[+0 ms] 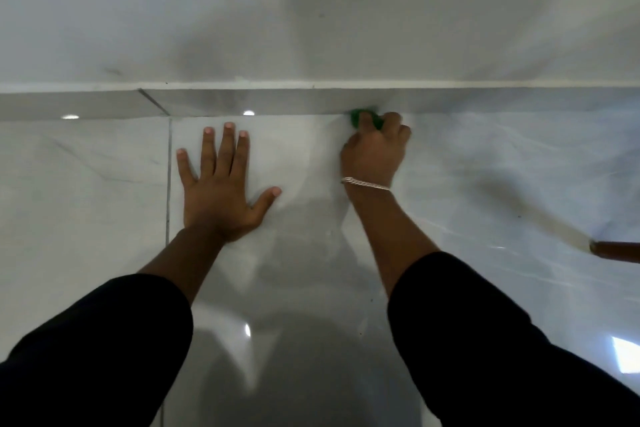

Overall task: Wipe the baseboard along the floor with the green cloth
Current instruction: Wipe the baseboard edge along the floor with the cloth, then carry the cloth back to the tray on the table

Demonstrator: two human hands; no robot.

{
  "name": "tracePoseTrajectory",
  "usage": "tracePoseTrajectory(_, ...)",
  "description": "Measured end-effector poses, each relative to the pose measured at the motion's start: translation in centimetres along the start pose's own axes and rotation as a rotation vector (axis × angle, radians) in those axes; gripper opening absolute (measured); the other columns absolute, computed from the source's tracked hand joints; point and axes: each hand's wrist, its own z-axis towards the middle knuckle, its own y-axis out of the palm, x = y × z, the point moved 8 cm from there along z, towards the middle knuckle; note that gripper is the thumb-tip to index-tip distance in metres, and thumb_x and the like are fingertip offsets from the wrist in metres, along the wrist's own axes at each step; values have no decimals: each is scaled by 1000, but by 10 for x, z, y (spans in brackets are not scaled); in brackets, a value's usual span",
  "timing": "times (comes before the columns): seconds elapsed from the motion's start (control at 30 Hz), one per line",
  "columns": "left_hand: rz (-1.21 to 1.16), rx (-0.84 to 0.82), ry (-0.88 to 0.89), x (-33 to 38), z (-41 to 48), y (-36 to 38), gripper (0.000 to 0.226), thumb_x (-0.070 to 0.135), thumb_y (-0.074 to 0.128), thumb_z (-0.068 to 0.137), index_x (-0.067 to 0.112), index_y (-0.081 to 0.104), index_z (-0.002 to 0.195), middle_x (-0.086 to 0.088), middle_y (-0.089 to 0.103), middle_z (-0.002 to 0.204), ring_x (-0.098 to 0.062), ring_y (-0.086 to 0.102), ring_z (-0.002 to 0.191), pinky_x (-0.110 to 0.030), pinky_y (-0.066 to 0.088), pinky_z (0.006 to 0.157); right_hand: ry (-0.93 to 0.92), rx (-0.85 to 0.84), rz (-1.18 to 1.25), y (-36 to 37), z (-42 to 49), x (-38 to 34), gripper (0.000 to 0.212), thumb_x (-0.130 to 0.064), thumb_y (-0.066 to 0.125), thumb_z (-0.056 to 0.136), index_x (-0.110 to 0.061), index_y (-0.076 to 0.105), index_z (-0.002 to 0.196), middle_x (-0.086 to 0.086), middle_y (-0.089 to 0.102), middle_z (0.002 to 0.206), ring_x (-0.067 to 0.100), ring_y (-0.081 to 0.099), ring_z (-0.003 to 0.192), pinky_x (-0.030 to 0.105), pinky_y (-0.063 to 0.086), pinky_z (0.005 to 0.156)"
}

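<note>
Right hand (375, 152) curls closed around a bunched green cloth (365, 118), pressing it against the baseboard (242, 102), while left hand (221, 184) lies flat, fingers spread, empty on the floor (86, 184) beside it.

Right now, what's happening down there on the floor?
A person is crouched over the glossy tiled floor, facing the wall. The right hand grips a bunched green cloth and presses it against the grey baseboard where it meets the floor. The left hand lies flat on the tile, fingers spread, holding nothing. A silver bracelet sits on the right wrist. A brown object pokes in at the right edge; I can't identify it.
</note>
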Motion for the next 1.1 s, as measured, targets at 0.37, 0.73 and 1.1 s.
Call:
tracePoseTrajectory(0.37,35,-35,-60,-7,-5,4,102,83,18,82,19,-6,159,0,-11,169,-24,-13,155,-61,-5,121,-176,-445,216,19,-25,-82,28,-6,61,80,-16,75,102,18,57,116,38,52,108,36,51,87)
tracePoseTrajectory(0.73,-1980,-367,-379,163,-63,-133,68,59,41,95,3,61,129,-15,73,112,-31,72,102,-40,61,77,61,-328,872,-193,-54,-40,43,-2,70,75,-17,68,116,-1,66,116,7,58,104,6,43,90)
tracePoseTrajectory(1.1,-2061,-515,-354,280,-197,-440,73,22,80,73,-7,52,134,-24,66,125,-34,69,107,-43,61,83,716,-531,953,-541,-31,-28,58,-18,85,72,-7,59,123,2,70,102,13,68,91,20,53,71)
